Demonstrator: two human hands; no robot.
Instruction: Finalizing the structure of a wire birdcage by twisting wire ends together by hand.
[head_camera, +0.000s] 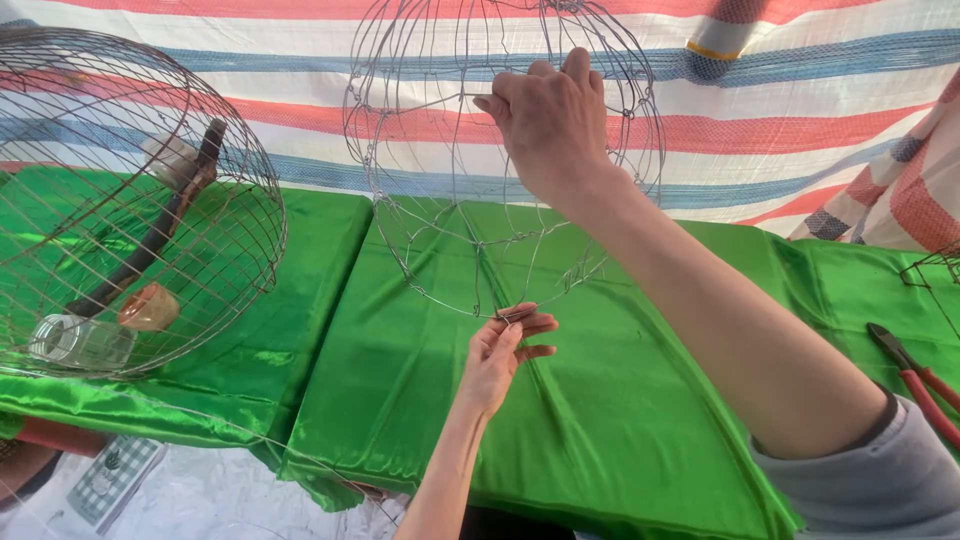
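A rounded wire frame (500, 160) is held up above the green cloth (620, 400), its long axis roughly upright, open rim downward. The right hand (548, 118) closes its fingers on the frame's upper wires; the left hand (500, 350) pinches the bottom rim. Left of the frame lies a finished wire cage (130, 200) — a small checked green-and-white packet (112, 478) sits below it. Red-handled pliers (920, 385) lie right of the frame.

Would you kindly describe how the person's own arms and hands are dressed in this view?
Both hands are bare, with no gloves, rings or watch visible. The right hand leads to a bare forearm, with a grey sleeve pushed up near the elbow. The left hand and its forearm show no sleeve.
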